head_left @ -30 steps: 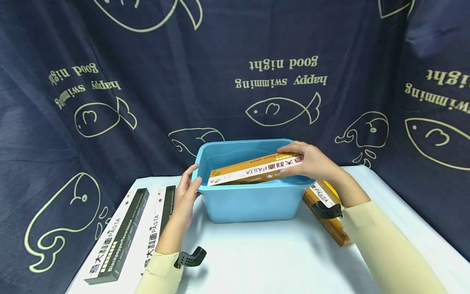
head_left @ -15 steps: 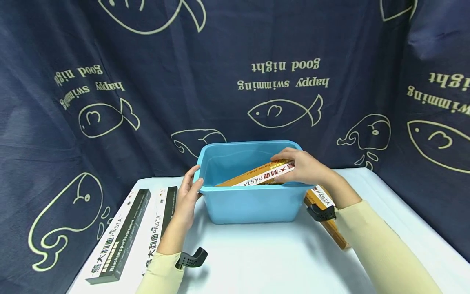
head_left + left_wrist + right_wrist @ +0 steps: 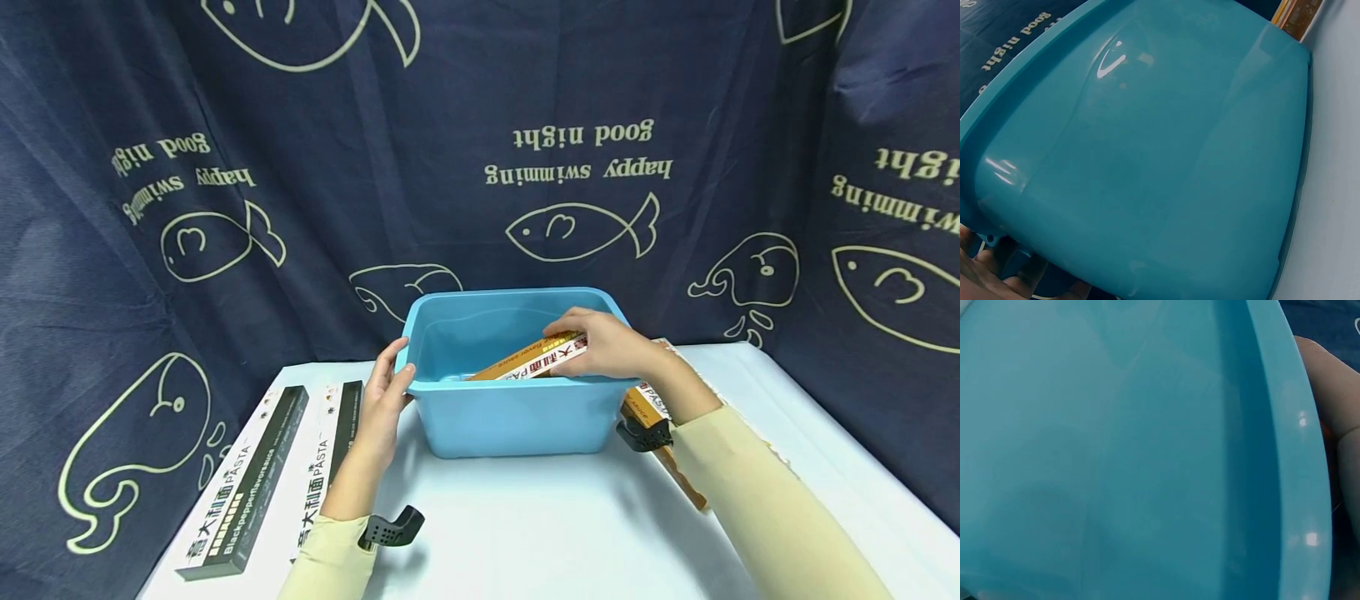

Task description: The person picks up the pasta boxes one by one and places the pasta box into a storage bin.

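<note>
In the head view a light blue plastic bin (image 3: pixel 517 421) stands at the table's middle. My left hand (image 3: pixel 379 402) grips its left rim, thumb on the near side; some of these fingers (image 3: pixel 1016 284) show at the corner of the left wrist view. Reaching over the right end, my right hand (image 3: pixel 613 346) holds an orange-brown pasta box (image 3: pixel 528 360) that slants down inside the bin. The box's lower left end is hidden behind the front wall. The bin's side fills most of the right wrist view, with part of my right hand (image 3: pixel 1329 387) beyond the rim.
Two black-and-white pasta boxes lie on the left: an outer box (image 3: pixel 243 483) and an inner box (image 3: pixel 322 467), partly behind my left forearm. Another brown pasta box (image 3: pixel 643 406) lies right of the bin, partly under my right arm. A dark blue curtain (image 3: pixel 450 167) hangs behind.
My right hand has moved left and down with the pasta box, which sits deeper in the bin and shows less above the front rim. My left hand keeps its hold on the rim.
</note>
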`<action>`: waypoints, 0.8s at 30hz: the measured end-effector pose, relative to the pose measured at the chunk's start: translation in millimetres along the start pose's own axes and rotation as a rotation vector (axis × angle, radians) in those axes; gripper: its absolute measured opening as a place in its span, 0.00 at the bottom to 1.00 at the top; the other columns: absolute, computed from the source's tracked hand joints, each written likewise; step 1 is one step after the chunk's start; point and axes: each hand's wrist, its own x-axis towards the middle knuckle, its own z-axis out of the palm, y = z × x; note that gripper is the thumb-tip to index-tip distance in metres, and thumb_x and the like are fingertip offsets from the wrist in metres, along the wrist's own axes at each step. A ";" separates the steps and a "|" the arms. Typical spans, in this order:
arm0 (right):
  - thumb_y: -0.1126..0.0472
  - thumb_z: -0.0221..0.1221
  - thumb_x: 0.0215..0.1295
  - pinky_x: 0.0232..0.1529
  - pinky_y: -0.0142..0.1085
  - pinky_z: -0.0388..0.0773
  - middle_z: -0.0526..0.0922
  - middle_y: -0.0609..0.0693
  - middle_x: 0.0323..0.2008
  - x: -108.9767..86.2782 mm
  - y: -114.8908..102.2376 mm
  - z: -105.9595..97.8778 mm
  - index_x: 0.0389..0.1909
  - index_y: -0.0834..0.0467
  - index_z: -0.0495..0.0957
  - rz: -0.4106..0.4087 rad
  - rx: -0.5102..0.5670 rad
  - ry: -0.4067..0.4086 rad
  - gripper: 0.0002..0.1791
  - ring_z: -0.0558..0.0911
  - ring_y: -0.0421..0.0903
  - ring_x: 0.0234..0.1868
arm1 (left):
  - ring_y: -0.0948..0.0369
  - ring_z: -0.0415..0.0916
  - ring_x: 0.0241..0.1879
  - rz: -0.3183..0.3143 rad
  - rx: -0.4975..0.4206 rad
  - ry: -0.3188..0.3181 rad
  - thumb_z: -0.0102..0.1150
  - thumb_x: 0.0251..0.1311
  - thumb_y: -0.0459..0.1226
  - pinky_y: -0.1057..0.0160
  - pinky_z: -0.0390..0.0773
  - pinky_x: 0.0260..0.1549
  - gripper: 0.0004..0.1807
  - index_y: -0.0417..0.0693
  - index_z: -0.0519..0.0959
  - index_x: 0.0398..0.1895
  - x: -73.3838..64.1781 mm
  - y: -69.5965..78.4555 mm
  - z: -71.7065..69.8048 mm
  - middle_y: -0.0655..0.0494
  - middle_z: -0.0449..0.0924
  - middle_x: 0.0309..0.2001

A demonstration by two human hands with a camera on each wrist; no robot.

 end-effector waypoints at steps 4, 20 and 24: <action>0.51 0.74 0.52 0.42 0.36 0.76 0.81 0.47 0.49 3.3 -0.3 1.6 0.57 0.52 0.81 -0.013 -0.012 -0.013 0.29 0.76 0.44 0.45 | 0.56 0.58 0.74 0.001 -0.003 0.000 0.49 0.73 0.43 0.40 0.61 0.70 0.27 0.60 0.62 0.74 -0.3 0.2 0.0 0.61 0.53 0.78; 0.53 0.73 0.55 0.54 0.43 0.76 0.81 0.51 0.53 8.0 6.1 8.8 0.60 0.55 0.79 0.000 0.001 -0.077 0.31 0.78 0.47 0.52 | 0.57 0.57 0.75 -0.011 0.008 0.005 0.49 0.73 0.44 0.39 0.61 0.70 0.27 0.61 0.62 0.74 0.7 -0.7 0.0 0.61 0.52 0.79; 0.54 0.72 0.56 0.56 0.45 0.75 0.80 0.53 0.55 7.4 5.7 8.9 0.63 0.56 0.77 0.009 0.011 -0.087 0.32 0.78 0.48 0.53 | 0.56 0.57 0.75 -0.009 0.012 0.008 0.49 0.73 0.44 0.39 0.61 0.70 0.27 0.61 0.62 0.74 0.4 -0.7 0.1 0.61 0.52 0.79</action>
